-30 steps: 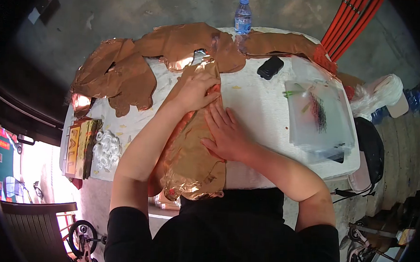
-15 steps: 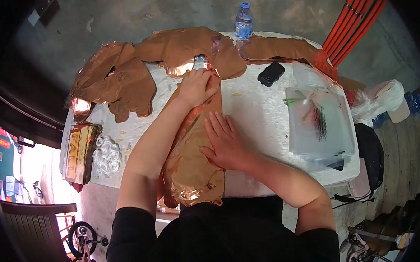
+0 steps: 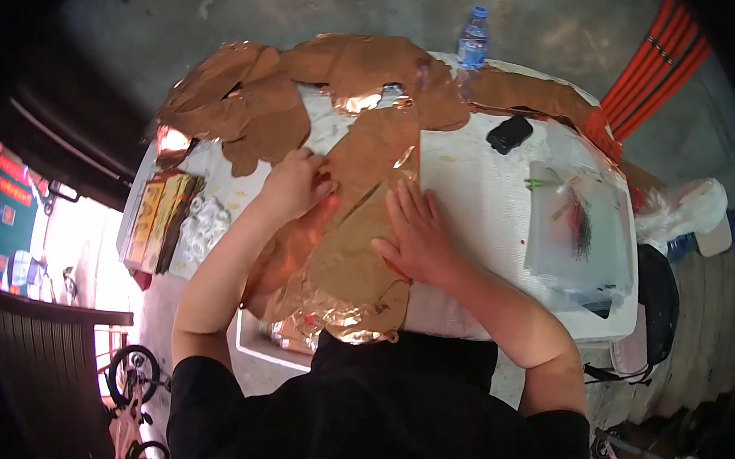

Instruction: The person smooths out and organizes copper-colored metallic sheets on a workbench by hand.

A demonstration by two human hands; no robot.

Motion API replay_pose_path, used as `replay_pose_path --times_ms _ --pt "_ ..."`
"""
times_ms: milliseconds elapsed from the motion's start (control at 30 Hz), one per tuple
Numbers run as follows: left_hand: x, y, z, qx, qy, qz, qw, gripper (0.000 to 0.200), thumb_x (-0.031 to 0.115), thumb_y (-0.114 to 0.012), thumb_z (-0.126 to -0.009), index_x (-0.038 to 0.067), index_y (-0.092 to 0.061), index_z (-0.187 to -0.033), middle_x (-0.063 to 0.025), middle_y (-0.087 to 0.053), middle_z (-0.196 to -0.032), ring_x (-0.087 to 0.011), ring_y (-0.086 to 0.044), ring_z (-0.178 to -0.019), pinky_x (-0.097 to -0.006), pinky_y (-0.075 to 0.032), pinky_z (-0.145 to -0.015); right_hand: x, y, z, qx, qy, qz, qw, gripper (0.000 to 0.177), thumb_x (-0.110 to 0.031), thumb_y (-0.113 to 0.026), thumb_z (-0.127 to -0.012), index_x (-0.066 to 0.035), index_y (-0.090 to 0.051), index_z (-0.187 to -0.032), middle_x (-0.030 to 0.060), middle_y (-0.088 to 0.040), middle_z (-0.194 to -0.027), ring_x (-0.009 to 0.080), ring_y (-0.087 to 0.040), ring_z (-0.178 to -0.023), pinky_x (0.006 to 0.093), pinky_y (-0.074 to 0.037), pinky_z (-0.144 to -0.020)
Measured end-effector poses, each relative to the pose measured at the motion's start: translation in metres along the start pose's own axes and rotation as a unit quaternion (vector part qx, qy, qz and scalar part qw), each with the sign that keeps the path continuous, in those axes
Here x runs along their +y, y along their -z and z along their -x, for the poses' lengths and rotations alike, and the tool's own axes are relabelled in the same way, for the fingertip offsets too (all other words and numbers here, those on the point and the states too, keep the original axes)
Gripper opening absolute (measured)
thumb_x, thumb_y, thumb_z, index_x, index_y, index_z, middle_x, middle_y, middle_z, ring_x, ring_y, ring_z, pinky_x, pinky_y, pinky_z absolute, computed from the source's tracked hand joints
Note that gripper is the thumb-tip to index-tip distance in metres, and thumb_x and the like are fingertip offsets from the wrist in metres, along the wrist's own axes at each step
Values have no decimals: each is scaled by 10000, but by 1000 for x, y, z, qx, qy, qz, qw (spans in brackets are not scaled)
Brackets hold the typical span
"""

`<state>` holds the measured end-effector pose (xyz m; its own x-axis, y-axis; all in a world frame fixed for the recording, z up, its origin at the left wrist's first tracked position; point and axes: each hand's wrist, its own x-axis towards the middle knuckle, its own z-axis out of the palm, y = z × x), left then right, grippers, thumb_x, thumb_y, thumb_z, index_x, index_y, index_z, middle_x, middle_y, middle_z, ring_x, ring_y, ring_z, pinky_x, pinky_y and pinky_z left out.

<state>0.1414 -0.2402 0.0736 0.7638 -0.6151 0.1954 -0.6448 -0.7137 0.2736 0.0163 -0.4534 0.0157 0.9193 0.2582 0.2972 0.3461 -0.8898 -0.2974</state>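
A copper-coloured foil sheet (image 3: 358, 254) lies on the white table (image 3: 476, 210) in front of me, its lower end crumpled and shiny at the near edge. My left hand (image 3: 297, 184) is at the left edge of this foil, fingers curled and pinching its margin. My right hand (image 3: 421, 236) rests flat on the foil's right side, fingers stretched and apart. More copper foil pieces (image 3: 249, 107) lie along the far side of the table.
A water bottle (image 3: 474, 42) stands at the far edge, with a black object (image 3: 510, 134) nearer. Clear plastic sleeves (image 3: 575, 232) lie right. Boxes (image 3: 162, 223) and white rings (image 3: 204, 229) sit left. Under the near edge is a white bin (image 3: 274, 351).
My left hand has moved left and nearer from the foil's far end. The foil's left side has spread wider to the left. My right hand stays on the foil. The view has shifted.
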Motion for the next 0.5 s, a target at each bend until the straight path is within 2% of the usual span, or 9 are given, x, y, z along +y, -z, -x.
replay_pose_path --times_ms 67,133,300,367,400,467,500 --pt "-1 13 36 -16 42 -11 999 368 295 -664 -761 30 -590 -1005 -175 -554 -967 -350 -550 -938 -422 -469 -788 0 0 1 -3 -1 -2 1000 749 -438 -542 -821 75 -325 -1322 264 -264 -1410 375 -198 -1347 504 -144 -1090" --pt "-2 26 68 -39 149 -7 988 396 278 -692 -753 19 -584 -1032 -182 -547 -955 -366 -550 -936 -408 -469 -787 0 -2 0 -4 -9 4 1000 761 -445 -544 -819 68 -311 -1331 255 -253 -1419 360 -187 -1354 498 -137 -1094" --pt "5 33 121 -9 219 -32 975 435 281 -721 -736 3 -558 -1029 -196 -582 -952 -370 -582 -868 -410 -479 -739 2 -1 0 -16 -6 18 1000 779 -465 -538 -822 56 -293 -1346 252 -244 -1425 351 -183 -1358 486 -128 -1100" --pt "14 41 133 -29 319 20 947 385 276 -725 -741 4 -572 -967 -175 -627 -858 -351 -611 -780 -395 -484 -695 0 -1 0 -17 -5 17 1000 788 -476 -537 -822 53 -288 -1350 252 -242 -1426 349 -181 -1359 482 -125 -1102" --pt "15 43 139 -26 321 17 946 385 276 -725 -741 4 -572 -967 -175 -627 -858 -351 -611 -780 -395 -484 -695 -1 2 -1 -29 -14 16 999 803 -491 -539 -817 53 -287 -1352 250 -240 -1429 348 -180 -1360 483 -126 -1102" --pt "15 47 148 -47 346 46 936 351 257 -728 -748 -9 -567 -911 -130 -634 -734 -252 -621 -679 -338 -482 -629 -3 4 -3 -39 -20 14 999 818 -505 -541 -812 53 -286 -1353 248 -238 -1431 346 -178 -1361 483 -126 -1102" --pt "15 49 152 -45 347 46 936 351 257 -728 -748 -9 -567 -911 -130 -634 -734 -252 -621 -679 -338 -482 -629 -3 5 -3 -44 -21 12 999 836 -519 -546 -804 53 -284 -1355 250 -234 -1432 346 -175 -1362 481 -126 -1103"
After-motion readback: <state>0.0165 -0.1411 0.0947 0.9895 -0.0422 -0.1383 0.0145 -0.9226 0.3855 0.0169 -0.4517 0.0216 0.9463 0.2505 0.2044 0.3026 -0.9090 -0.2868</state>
